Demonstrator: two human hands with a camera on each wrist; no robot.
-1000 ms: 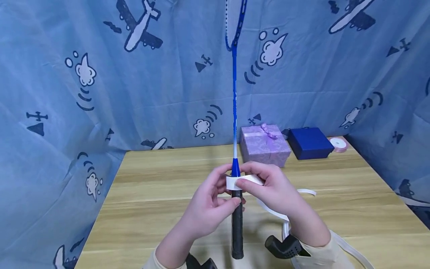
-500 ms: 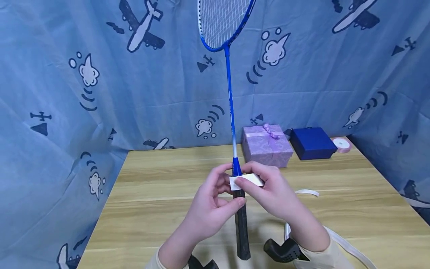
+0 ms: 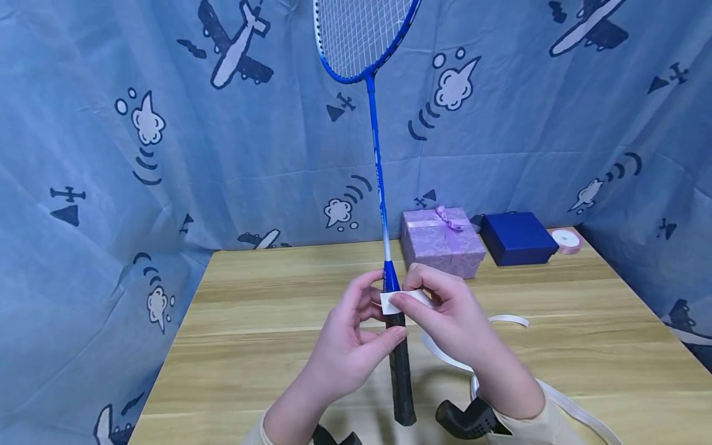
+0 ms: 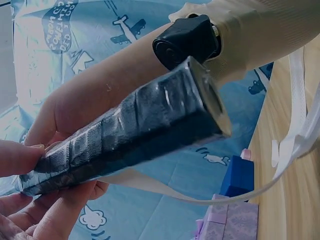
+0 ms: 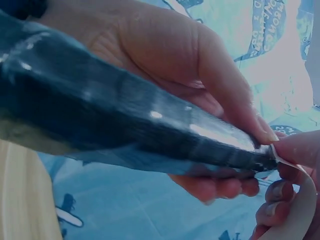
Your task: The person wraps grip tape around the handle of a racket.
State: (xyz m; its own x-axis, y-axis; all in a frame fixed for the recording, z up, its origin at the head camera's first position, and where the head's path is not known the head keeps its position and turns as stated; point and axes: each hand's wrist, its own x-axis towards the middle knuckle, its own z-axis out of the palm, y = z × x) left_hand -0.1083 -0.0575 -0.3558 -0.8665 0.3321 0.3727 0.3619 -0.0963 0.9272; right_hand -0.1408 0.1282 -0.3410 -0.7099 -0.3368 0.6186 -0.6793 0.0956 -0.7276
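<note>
Two hands meet at frame centre on an upright racket [image 3: 377,162]: the left hand [image 3: 349,341] curls round the top of its black handle [image 3: 399,364], while the right hand [image 3: 452,310] pinches the end of a white tape [image 3: 397,301] against it. The tape trails down to the bench [image 3: 250,321] at lower right

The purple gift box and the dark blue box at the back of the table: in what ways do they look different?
The purple gift box is pale lilac, while the dark blue box is plain navy. The purple gift box carries a ribbon tied in a bow on top; the dark blue box shows none. The purple gift box also stands taller, and the dark blue box looks flatter. Both are closed, square-cornered boxes resting on the wooden table, side by side.
</note>
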